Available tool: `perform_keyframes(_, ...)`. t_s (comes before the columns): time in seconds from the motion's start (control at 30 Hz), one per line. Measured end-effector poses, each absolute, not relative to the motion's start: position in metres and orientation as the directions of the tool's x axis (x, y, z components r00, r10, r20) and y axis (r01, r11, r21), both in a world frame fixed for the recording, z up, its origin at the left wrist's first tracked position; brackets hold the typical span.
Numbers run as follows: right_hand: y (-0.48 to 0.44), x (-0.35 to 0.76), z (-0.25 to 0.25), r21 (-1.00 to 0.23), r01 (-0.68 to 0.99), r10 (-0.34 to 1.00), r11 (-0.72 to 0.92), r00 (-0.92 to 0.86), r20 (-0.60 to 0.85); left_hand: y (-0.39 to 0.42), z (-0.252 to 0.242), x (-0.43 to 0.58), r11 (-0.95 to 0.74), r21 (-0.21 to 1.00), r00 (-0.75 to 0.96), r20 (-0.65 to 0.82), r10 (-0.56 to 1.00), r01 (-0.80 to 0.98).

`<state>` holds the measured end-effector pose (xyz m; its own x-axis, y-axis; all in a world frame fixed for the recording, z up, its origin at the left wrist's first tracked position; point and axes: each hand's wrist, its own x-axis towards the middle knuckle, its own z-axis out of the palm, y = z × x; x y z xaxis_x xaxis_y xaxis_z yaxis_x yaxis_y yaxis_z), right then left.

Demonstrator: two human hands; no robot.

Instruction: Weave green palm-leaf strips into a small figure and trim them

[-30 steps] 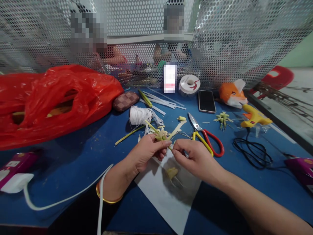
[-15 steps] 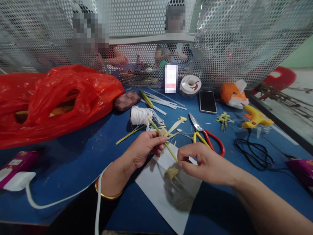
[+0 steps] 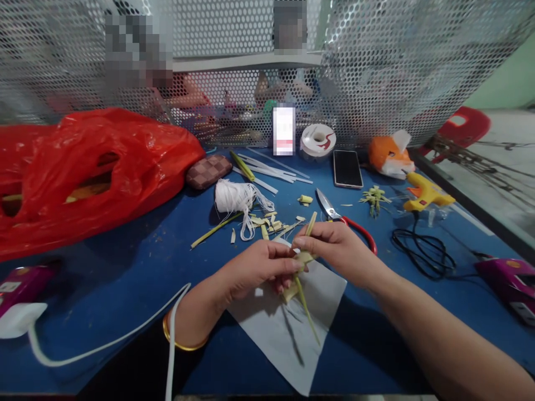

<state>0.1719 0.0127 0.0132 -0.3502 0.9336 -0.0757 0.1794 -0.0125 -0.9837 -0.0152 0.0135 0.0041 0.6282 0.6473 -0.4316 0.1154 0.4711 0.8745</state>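
Over a sheet of white paper (image 3: 267, 328), both my hands hold a small piece of folded pale-green leaf strips (image 3: 307, 312). My left hand (image 3: 267, 267) pinches the folded middle between thumb and fingers, and a long thin end hangs below it. Higher up, my right hand (image 3: 334, 248) pinches a short end that sticks up past the fingertips. The fingers hide part of the folds. Red-handled scissors (image 3: 330, 206) lie just behind my right hand. Leaf scraps (image 3: 273, 224) are scattered behind my left hand, beside a spool of white string (image 3: 232, 196).
A red plastic bag (image 3: 146, 133) fills the left side. A yellow glue gun (image 3: 426, 192) with a black cord (image 3: 418, 250) lies at right. Behind are a phone (image 3: 348, 169), a ribbon roll (image 3: 318, 140) and perforated mesh (image 3: 234, 33). A white cable (image 3: 125, 334) crosses my left wrist.
The leaf piece has been turned, so its long end now points down toward me. My right hand has moved up and back from the lower end to the upper end.
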Motion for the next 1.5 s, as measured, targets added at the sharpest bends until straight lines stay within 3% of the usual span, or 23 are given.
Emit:
perform_keyframes(0.13, 0.009, 0.167, 0.01, -0.992, 0.087, 0.954, -0.094, -0.278, -0.115, 0.013, 0.002, -0.013, 0.529, 0.845, 0.612, -0.461, 0.643, 0.08)
perform_keyframes(0.3, 0.007, 0.162, 0.011, -0.971, -0.04, 0.923, -0.236, -0.322, -0.211, 0.009, -0.002, -0.01, 0.541, 0.834, 0.598, -0.49, 0.634, 0.11)
perform_keyframes(0.47, 0.009, 0.163, 0.009, -0.956, -0.025, 0.898, -0.294, -0.349, -0.267, 0.01, 0.0, -0.009, 0.544, 0.818, 0.618, -0.529, 0.582, 0.189)
perform_keyframes(0.63, 0.009, 0.164, 0.005, -0.988, 0.134, 0.952, -0.083, -0.283, -0.118, 0.011, 0.002, -0.009, 0.516, 0.802, 0.646, -0.569, 0.509, 0.3)
perform_keyframes(0.8, 0.006, 0.16, 0.004, -0.969, 0.232, 0.958, 0.09, -0.287, 0.02, 0.009, -0.001, -0.011, 0.511, 0.809, 0.688, -0.547, 0.477, 0.29)
perform_keyframes(0.9, 0.008, 0.161, 0.002, -0.951, 0.266, 0.979, 0.159, -0.165, 0.117, 0.009, -0.001, -0.011, 0.56, 0.813, 0.624, -0.524, 0.579, 0.163)
perform_keyframes(1.0, 0.013, 0.166, 0.001, -0.939, 0.282, 0.961, 0.196, 0.134, 0.241, 0.012, 0.0, -0.01, 0.596, 0.794, 0.452, -0.49, 0.745, -0.122)
perform_keyframes(1.1, 0.014, 0.167, -0.001, -0.968, 0.182, 0.929, 0.173, 0.296, 0.222, 0.016, 0.001, -0.009, 0.547, 0.765, 0.3, -0.463, 0.834, -0.339)
perform_keyframes(1.17, 0.011, 0.163, -0.003, -0.986, 0.109, 0.966, 0.123, 0.216, 0.145, 0.016, 0.001, -0.008, 0.497, 0.76, 0.249, -0.431, 0.867, -0.419)
perform_keyframes(1.3, 0.001, 0.147, -0.009, -0.996, 0.084, 0.993, 0.037, -0.113, 0.028, 0.012, 0.003, -0.003, 0.433, 0.718, 0.199, -0.392, 0.898, -0.545)
perform_keyframes(1.4, -0.005, 0.137, -0.013, -0.997, 0.071, 0.994, 0.028, -0.105, 0.02, 0.007, 0.002, 0.002, 0.432, 0.699, 0.235, -0.365, 0.901, -0.57)
perform_keyframes(1.5, -0.006, 0.133, -0.013, -0.994, 0.063, 0.992, -0.084, -0.094, -0.09, 0.003, -0.001, 0.005, 0.446, 0.702, 0.27, -0.355, 0.895, -0.555)
